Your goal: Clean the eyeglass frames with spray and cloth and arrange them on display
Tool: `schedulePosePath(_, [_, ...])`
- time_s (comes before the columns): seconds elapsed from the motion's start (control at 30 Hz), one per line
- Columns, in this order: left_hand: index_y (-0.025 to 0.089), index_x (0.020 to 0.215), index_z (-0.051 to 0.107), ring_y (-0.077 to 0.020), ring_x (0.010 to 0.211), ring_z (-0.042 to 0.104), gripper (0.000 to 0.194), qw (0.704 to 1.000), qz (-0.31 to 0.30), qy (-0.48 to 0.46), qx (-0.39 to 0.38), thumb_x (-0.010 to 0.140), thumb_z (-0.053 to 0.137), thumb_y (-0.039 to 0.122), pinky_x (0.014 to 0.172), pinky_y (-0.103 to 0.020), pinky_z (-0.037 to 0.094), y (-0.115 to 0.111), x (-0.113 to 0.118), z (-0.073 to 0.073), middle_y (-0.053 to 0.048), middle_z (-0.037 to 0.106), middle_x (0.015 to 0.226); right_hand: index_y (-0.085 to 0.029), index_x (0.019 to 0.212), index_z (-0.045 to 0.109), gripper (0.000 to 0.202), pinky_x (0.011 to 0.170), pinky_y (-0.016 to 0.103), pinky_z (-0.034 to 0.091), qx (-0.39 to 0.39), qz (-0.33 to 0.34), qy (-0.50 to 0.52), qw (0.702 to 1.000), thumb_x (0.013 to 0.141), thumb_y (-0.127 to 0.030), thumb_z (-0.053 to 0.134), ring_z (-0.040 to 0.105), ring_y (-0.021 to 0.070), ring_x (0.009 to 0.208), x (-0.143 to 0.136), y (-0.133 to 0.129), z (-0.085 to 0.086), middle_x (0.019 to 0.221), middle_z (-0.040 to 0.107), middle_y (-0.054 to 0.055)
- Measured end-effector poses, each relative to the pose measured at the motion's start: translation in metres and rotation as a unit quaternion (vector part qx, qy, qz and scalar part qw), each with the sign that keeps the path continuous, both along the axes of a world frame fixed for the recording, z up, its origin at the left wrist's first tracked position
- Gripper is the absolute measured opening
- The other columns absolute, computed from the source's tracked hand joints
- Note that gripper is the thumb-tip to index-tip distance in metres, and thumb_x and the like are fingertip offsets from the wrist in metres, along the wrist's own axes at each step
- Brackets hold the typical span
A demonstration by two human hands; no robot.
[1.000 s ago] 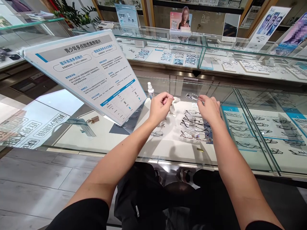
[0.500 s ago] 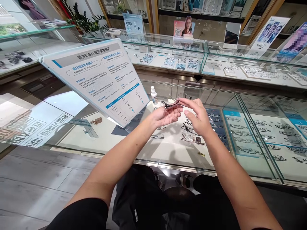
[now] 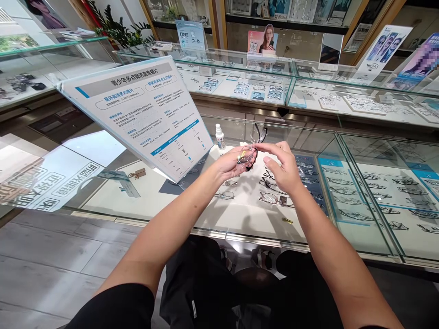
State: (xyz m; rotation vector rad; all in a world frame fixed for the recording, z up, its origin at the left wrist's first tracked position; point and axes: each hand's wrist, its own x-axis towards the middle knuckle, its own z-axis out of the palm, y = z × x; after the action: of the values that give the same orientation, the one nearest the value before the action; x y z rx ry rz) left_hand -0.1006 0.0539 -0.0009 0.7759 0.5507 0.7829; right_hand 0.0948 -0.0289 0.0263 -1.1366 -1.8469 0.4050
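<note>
A pair of thin, dark-framed eyeglasses [image 3: 243, 156] is tilted upright between my hands, above the glass counter. My left hand [image 3: 229, 163] is palm up and curled about the near lens, holding the glasses. At the middle of the frame, the outstretched index finger of my right hand [image 3: 283, 167] touches them. My right thumb stands apart from that finger. The far part of the frame sticks up beyond my fingertips. Behind my left hand a small white spray bottle [image 3: 220, 137] stands on the counter.
Several eyeglasses [image 3: 270, 198] lie in the glass display counter [image 3: 206, 230] under my hands. A large tilted sign board [image 3: 137, 116] stands to the left, beside a small card stand [image 3: 128, 185] and a brown tag [image 3: 139, 173]. Further display cases [image 3: 291, 84] line the back.
The eyeglasses have turned from lying nearly flat over my left palm to standing upright, with their lenses now showing. My left fingers have curled in around them. My right hand has hardly moved.
</note>
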Motion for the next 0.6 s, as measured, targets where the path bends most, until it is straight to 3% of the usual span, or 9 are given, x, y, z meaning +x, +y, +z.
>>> schedulePosePath(0.13, [0.014,0.101,0.074,-0.0084,0.062,0.065,0.044,0.993,0.034,0.043,0.104,0.068,0.101,0.025,0.057,-0.020,0.049,-0.004,0.005,0.001,0.000,0.074,0.077,-0.029,0.133,0.079,0.040,0.109,0.047,0.053,-0.002,-0.033,0.016,0.999,0.105,-0.044,0.055,0.062,0.0290,0.115,-0.003,0.001,-0.003,0.131,0.082,0.005])
schedulePosePath(0.3, [0.017,0.099,0.071,-0.0100,0.067,0.069,0.041,0.986,0.074,0.077,0.130,0.070,0.097,0.027,0.062,-0.023,0.050,-0.006,0.007,0.002,-0.002,0.078,0.085,-0.027,0.123,0.077,0.031,0.103,0.044,0.054,-0.004,-0.085,0.042,0.996,0.103,-0.038,0.056,0.065,0.0280,0.110,-0.010,0.002,-0.006,0.126,0.081,0.007])
schedulePosePath(0.4, [0.018,0.100,0.070,-0.0107,0.067,0.069,0.042,0.979,0.101,0.095,0.153,0.070,0.097,0.029,0.060,-0.022,0.048,-0.005,0.007,0.000,-0.002,0.079,0.086,-0.024,0.111,0.076,0.025,0.096,0.040,0.054,-0.012,-0.106,0.097,0.990,0.100,-0.039,0.059,0.066,0.0246,0.098,-0.012,0.007,-0.010,0.112,0.081,0.008])
schedulePosePath(0.6, [0.018,0.101,0.074,-0.0094,0.062,0.062,0.045,0.955,0.106,0.126,0.246,0.072,0.098,0.044,0.059,-0.023,0.049,-0.003,0.007,-0.006,0.000,0.077,0.079,-0.022,0.091,0.074,0.026,0.086,0.035,0.052,-0.144,-0.034,0.238,0.960,0.088,-0.048,0.074,0.064,0.0201,0.086,-0.010,0.020,-0.017,0.092,0.077,0.003])
